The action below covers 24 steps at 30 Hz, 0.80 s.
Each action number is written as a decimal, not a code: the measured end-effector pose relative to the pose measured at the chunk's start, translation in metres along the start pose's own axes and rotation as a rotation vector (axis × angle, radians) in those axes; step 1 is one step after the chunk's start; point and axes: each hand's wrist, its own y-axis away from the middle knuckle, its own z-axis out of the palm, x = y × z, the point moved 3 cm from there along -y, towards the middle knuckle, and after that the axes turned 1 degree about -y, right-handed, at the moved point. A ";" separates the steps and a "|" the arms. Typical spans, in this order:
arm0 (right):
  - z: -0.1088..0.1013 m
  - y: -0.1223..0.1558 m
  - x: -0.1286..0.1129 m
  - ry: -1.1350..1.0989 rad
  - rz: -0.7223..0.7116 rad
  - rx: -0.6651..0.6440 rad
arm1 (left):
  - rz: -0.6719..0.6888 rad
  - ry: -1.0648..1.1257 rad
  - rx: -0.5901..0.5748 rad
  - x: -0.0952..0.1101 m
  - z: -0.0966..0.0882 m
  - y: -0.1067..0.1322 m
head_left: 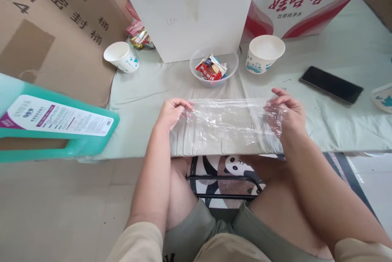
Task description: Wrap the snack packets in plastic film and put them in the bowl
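A sheet of clear plastic film is stretched between my two hands, over the near edge of the cloth-covered table. My left hand pinches its left end between thumb and fingers. At the other end, my right hand grips the bunched film, with the upper fingers lifted. Just beyond the film stands a clear plastic bowl that contains several wrapped snacks, the top one red and white.
Paper cups stand left and right of the bowl. A black phone lies to the right. At left are a green jug and a cardboard box. White boxes line the back.
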 end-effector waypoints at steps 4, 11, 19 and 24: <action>0.003 0.007 -0.005 -0.022 0.073 -0.125 | 0.099 0.097 0.012 0.010 -0.001 0.001; 0.008 0.007 -0.004 -0.078 0.125 -0.071 | -0.062 0.164 -0.182 0.007 0.007 0.003; 0.016 0.007 -0.005 -0.041 0.069 -0.087 | -0.028 0.066 -0.031 0.003 0.012 -0.004; 0.009 0.001 -0.003 -0.104 0.028 -0.034 | -0.077 0.131 -0.039 0.009 0.010 -0.004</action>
